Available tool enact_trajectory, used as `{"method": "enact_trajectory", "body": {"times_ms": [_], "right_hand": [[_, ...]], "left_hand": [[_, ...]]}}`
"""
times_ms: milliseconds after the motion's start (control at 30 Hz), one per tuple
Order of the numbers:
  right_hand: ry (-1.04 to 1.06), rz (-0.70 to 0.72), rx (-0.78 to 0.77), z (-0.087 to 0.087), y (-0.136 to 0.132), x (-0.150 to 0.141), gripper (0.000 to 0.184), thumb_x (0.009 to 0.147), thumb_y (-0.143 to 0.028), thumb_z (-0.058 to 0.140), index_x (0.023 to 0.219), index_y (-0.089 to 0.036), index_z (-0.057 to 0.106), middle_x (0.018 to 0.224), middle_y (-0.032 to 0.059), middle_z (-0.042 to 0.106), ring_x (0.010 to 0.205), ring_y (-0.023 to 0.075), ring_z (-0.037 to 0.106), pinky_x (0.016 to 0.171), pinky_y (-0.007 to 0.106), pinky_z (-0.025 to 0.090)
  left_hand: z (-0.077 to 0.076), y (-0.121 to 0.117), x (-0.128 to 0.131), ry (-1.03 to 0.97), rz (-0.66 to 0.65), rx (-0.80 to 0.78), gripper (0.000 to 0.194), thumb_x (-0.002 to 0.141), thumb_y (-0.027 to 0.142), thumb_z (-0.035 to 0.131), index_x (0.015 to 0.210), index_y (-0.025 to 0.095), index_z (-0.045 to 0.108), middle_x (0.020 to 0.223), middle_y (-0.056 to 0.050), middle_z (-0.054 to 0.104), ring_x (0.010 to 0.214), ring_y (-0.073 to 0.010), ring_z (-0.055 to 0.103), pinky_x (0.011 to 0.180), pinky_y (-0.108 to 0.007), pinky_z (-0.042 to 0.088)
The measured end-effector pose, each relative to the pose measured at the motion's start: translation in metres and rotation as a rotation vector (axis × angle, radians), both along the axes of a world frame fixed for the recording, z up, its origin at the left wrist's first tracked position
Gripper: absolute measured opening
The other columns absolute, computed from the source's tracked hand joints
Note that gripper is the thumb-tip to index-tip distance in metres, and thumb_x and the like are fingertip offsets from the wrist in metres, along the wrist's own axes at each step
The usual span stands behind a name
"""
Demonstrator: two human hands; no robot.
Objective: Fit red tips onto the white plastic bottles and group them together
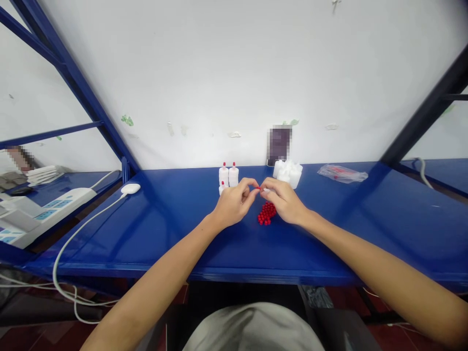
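Over the middle of the blue table, my left hand [236, 201] and my right hand [283, 199] meet fingertip to fingertip. A small red cap [259, 188] is pinched by my left thumb and forefinger. The fingers of my right hand close on a small white nozzle [266, 190] right beside the cap; whether the two are joined is too small to tell. Below my right hand lies a cluster of red caps [266, 214]. Behind my left hand stand white bottles [233, 176] with red tips, partly hidden. White bottles without red tips [288, 171] stand grouped behind my right hand.
A clear plastic bag [341, 172] with red items lies at the back right. A dark phone-like device [280, 144] leans on the wall. At left are a white charger puck [130, 189] with its cable and a power strip [54, 212]. Blue posts rise at both sides.
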State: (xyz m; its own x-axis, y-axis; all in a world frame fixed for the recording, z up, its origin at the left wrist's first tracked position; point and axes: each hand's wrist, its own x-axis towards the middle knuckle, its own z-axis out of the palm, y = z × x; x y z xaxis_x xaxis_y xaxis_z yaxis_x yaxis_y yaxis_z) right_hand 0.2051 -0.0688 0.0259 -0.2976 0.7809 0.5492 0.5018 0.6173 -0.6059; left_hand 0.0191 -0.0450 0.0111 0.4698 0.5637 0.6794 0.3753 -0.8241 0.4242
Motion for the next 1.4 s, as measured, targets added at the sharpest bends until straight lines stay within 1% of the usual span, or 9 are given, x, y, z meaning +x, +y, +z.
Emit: {"method": "enact_trajectory", "body": {"times_ms": [133, 233, 500, 633, 833, 967, 1067, 1200, 1400], "right_hand": [[0.019, 0.097, -0.075, -0.003, -0.003, -0.001, 0.035, 0.093, -0.043, 0.042, 0.068, -0.02, 0.045, 0.062, -0.0028, 0.042, 0.06, 0.0143, 0.041, 0.059, 0.03, 0.029], [0.008, 0.116, -0.077, -0.005, -0.003, -0.001, 0.036, 0.095, -0.044, 0.04, 0.069, -0.02, 0.045, 0.061, -0.0029, 0.043, 0.059, 0.0139, 0.041, 0.059, 0.029, 0.029], [-0.048, 0.121, -0.093, -0.001, -0.007, -0.001, 0.012, 0.092, -0.031, 0.046, 0.092, -0.021, 0.053, 0.072, -0.0008, 0.061, 0.065, 0.0172, 0.053, 0.062, 0.029, 0.036], [-0.003, 0.15, -0.148, -0.001, -0.007, -0.001, 0.011, 0.096, -0.031, 0.042, 0.096, -0.022, 0.05, 0.074, -0.0017, 0.061, 0.065, 0.0161, 0.052, 0.062, 0.029, 0.037], [0.105, 0.186, -0.194, -0.006, -0.005, -0.003, 0.023, 0.099, -0.044, 0.04, 0.102, -0.023, 0.048, 0.071, -0.0034, 0.052, 0.063, 0.0142, 0.045, 0.062, 0.029, 0.036], [0.158, 0.153, -0.161, -0.005, -0.002, -0.001, 0.022, 0.098, -0.041, 0.037, 0.105, -0.023, 0.048, 0.075, -0.0015, 0.053, 0.07, 0.0168, 0.05, 0.069, 0.032, 0.039], [0.237, 0.053, -0.022, -0.001, 0.005, 0.007, 0.018, 0.088, -0.027, 0.043, 0.105, -0.024, 0.047, 0.084, 0.001, 0.054, 0.078, 0.0193, 0.052, 0.072, 0.034, 0.041], [0.308, -0.185, 0.154, 0.005, 0.02, 0.026, 0.03, 0.069, -0.014, 0.045, 0.096, -0.025, 0.044, 0.09, 0.0027, 0.053, 0.081, 0.0205, 0.053, 0.072, 0.034, 0.043], [0.261, -0.358, 0.198, 0.008, 0.032, 0.042, 0.03, 0.067, -0.012, 0.043, 0.094, -0.025, 0.045, 0.093, 0.0025, 0.057, 0.08, 0.0198, 0.055, 0.07, 0.033, 0.045]], "left_hand": [[-0.001, -0.003, 0.0, 0.045, -0.095, 0.0, 0.019, 0.098, 0.026, 0.043, 0.113, 0.018, 0.052, 0.059, 0.009, 0.04, 0.048, -0.0065, 0.037, 0.053, -0.02, 0.029], [0.0, -0.005, 0.0, 0.086, -0.115, -0.006, 0.019, 0.097, 0.025, 0.043, 0.112, 0.018, 0.051, 0.058, 0.008, 0.041, 0.048, -0.0068, 0.039, 0.053, -0.019, 0.029], [0.0, -0.007, 0.001, 0.177, -0.156, -0.039, 0.015, 0.091, 0.018, 0.048, 0.105, 0.017, 0.053, 0.057, 0.008, 0.041, 0.049, -0.0072, 0.04, 0.053, -0.02, 0.03], [-0.001, -0.005, 0.001, 0.155, -0.163, -0.078, 0.018, 0.092, 0.02, 0.047, 0.109, 0.017, 0.053, 0.057, 0.009, 0.041, 0.05, -0.0077, 0.041, 0.054, -0.02, 0.031], [-0.003, -0.003, 0.002, 0.044, -0.166, -0.113, 0.016, 0.097, 0.023, 0.045, 0.11, 0.018, 0.051, 0.058, 0.009, 0.045, 0.048, -0.0072, 0.039, 0.053, -0.02, 0.029], [-0.001, 0.005, -0.004, -0.188, -0.03, -0.104, 0.013, 0.098, 0.032, 0.046, 0.098, 0.019, 0.049, 0.055, 0.01, 0.042, 0.045, -0.0064, 0.037, 0.049, -0.019, 0.027], [0.002, 0.019, -0.017, -0.339, 0.145, -0.091, 0.017, 0.095, 0.036, 0.05, 0.091, 0.019, 0.049, 0.052, 0.01, 0.042, 0.044, -0.0067, 0.036, 0.049, -0.019, 0.028], [0.001, 0.042, -0.041, -0.32, 0.36, -0.079, 0.02, 0.088, 0.038, 0.058, 0.083, 0.019, 0.054, 0.049, 0.01, 0.039, 0.046, -0.0072, 0.036, 0.053, -0.02, 0.032], [-0.006, 0.057, -0.057, -0.226, 0.461, -0.079, 0.022, 0.083, 0.04, 0.061, 0.078, 0.018, 0.059, 0.048, 0.009, 0.039, 0.045, -0.008, 0.037, 0.054, -0.022, 0.032]]}}
